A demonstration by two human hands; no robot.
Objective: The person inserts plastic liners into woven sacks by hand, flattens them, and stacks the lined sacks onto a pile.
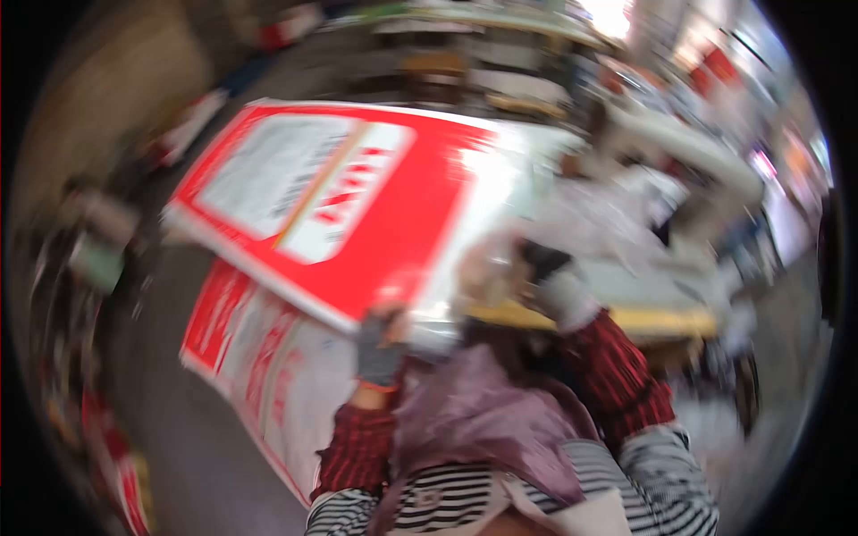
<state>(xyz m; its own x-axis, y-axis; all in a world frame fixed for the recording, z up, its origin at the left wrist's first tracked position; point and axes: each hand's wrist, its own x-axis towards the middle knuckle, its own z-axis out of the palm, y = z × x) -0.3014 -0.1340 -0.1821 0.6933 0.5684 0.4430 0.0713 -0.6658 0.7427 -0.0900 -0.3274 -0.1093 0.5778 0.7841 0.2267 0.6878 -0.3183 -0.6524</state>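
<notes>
A red-and-white printed sack (393, 219) lies flat and shiny, its left part reaching out past the sewing table (608, 299). My left hand (380, 347), in a grey fingerless glove, has its fingers closed at the sack's near edge. Beside the sack's right end is my right hand (552, 272), in a grey and black glove. Motion smears its fingers, so what they hold cannot be made out. Crumpled clear plastic (594, 214) lies just beyond that hand. Lower left, a second printed sack (268, 357) hangs partly under the first.
A pale sewing machine (688, 152) stands on the table at the right. Behind are more worktables (500, 22) and a wooden stool (433, 71). Blurred goods line the left side, including a green item (96, 262). Grey floor (170, 429) shows at lower left.
</notes>
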